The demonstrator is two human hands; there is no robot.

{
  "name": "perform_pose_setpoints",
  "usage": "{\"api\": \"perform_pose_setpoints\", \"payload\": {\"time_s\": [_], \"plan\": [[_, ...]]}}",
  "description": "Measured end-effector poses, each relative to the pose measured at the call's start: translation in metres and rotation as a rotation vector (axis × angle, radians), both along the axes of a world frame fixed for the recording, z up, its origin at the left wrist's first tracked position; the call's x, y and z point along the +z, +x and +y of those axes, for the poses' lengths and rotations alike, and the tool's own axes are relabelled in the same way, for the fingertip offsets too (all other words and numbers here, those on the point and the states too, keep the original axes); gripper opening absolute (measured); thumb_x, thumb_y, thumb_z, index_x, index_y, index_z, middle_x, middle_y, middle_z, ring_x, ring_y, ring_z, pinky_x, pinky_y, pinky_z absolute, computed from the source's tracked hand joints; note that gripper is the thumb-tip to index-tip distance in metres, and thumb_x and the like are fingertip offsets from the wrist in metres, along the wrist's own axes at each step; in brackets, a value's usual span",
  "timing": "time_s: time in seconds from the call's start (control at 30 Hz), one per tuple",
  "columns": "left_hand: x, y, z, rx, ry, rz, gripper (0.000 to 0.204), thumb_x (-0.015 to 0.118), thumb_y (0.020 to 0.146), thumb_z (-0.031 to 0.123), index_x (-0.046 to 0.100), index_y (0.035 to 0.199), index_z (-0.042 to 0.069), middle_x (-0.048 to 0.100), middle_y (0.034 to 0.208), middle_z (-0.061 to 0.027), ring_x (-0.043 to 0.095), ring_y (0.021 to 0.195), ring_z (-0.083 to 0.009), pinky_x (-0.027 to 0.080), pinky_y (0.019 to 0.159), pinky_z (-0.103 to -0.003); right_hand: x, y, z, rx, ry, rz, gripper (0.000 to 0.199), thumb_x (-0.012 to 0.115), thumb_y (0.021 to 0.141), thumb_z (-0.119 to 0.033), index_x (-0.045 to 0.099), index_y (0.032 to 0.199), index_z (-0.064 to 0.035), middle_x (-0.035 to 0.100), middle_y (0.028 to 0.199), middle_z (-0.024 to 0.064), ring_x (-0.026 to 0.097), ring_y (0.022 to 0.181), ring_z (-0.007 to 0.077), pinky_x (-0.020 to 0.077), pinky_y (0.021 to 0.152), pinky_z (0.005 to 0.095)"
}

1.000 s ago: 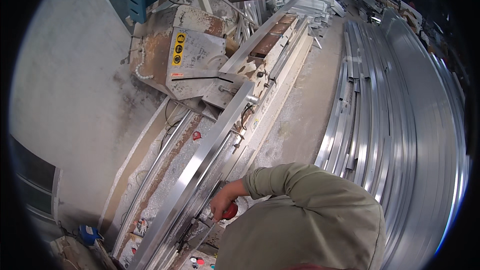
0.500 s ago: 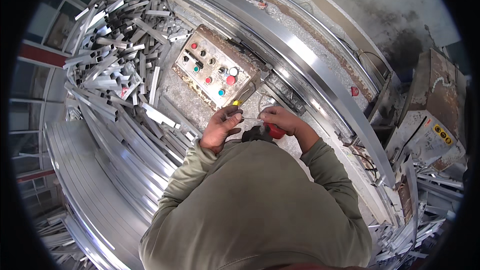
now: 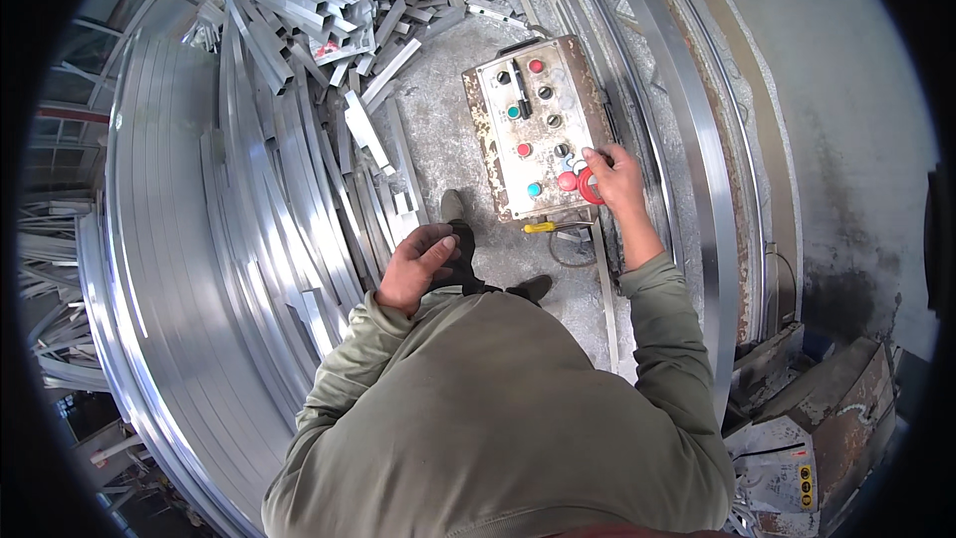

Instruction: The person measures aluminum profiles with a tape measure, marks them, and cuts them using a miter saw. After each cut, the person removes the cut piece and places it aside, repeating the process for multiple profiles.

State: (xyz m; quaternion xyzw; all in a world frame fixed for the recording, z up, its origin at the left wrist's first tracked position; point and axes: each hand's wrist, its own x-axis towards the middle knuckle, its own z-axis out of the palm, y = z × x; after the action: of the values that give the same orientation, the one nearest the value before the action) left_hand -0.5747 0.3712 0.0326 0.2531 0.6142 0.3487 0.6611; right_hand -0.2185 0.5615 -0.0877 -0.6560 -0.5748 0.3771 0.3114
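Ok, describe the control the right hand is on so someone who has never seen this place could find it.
Find the worn, rust-edged control box on the grey floor beside the long curved metal rails. At its lower right corner, under the right hand, sits a red knob. It is bigger than the small round red, green and black buttons above it.

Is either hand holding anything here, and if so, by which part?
The right hand grips the red knob at the control box's lower right corner, fingers around its rim. The left hand holds nothing.
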Motion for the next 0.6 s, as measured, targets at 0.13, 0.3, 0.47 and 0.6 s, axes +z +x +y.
{"api": "perform_pose_setpoints", "payload": {"time_s": [0.13, 0.3, 0.47, 0.6], "plan": [[-0.017, -0.051, 0.053, 0.001, -0.035, 0.016, 0.049, 0.072, 0.107, 0.036, 0.063, 0.142, 0.003, 0.072, 0.121, -0.0059, 0.067, 0.109, -0.0176, 0.054, 0.092, -0.037, -0.007, -0.027, 0.055, 0.121, 0.092, -0.405, 0.049, 0.079, 0.095, -0.050, 0.078, 0.112, -0.0045, 0.077, 0.099, 0.0253, 0.075, 0.093, 0.0438, 0.0578, 0.083, 0.0523], [-0.042, -0.148, 0.129, 0.025, 0.107, 0.020, 0.045, 0.074, 0.107, 0.030, 0.065, 0.138, -0.002, 0.073, 0.116, -0.0083, 0.066, 0.103, -0.0163, 0.054, 0.090, -0.033, -0.018, -0.055, 0.070, 0.084, 0.231, -0.556, 0.050, 0.079, 0.095, -0.036, 0.070, 0.132, -0.0033, 0.068, 0.119, 0.0244, 0.065, 0.111, 0.0476, 0.0515, 0.098, 0.0543], [-0.042, -0.239, 0.210, 0.102, 0.081, 0.213, 0.041, 0.074, 0.106, 0.025, 0.066, 0.135, -0.003, 0.074, 0.108, -0.0076, 0.066, 0.087, -0.0131, 0.055, 0.074, -0.030, -0.021, -0.065, 0.084, -0.032, 0.222, -0.585, 0.048, 0.083, 0.090, -0.030, 0.071, 0.127, -0.0027, 0.068, 0.111, 0.0234, 0.066, 0.105, 0.0445, 0.0528, 0.094, 0.0532], [-0.039, -0.269, 0.292, 0.005, 0.226, 0.226, 0.041, 0.075, 0.105, 0.025, 0.066, 0.134, -0.004, 0.074, 0.105, -0.0081, 0.064, 0.084, -0.0126, 0.054, 0.072, -0.030, -0.006, -0.064, 0.115, -0.393, 0.092, -0.412, 0.062, 0.084, 0.093, -0.039, 0.069, 0.134, 0.0047, 0.072, 0.114, 0.0265, 0.071, 0.106, 0.0400, 0.0550, 0.097, 0.0481]]}}
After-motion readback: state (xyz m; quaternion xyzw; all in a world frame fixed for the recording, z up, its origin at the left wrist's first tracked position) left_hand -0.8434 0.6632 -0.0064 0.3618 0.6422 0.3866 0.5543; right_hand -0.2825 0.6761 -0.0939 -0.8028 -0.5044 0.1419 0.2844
